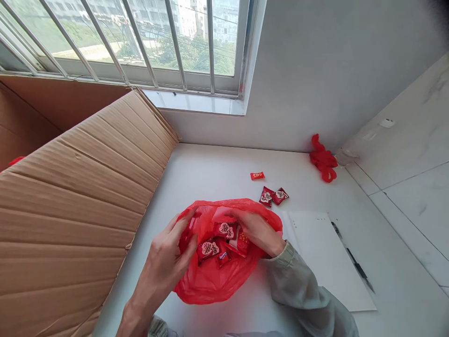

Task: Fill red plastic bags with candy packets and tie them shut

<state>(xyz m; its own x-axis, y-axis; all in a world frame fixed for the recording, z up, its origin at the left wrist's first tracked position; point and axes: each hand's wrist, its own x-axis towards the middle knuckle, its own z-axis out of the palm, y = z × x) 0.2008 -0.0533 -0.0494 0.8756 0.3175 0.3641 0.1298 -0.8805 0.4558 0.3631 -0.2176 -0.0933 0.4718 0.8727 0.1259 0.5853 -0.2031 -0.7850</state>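
Observation:
A red plastic bag lies open on the white surface in front of me, with several red wrapped candies inside. My left hand grips the bag's left edge, fingers curled round the plastic. My right hand reaches into the bag's mouth from the right, fingers bent over the candies and the upper rim. Whether it pinches a candy is hidden by the fingers.
A large cardboard box flap slopes along the left. Three loose red candies lie beyond the bag, a crumpled red bag sits in the far corner, and a white sheet lies at right. A barred window is behind.

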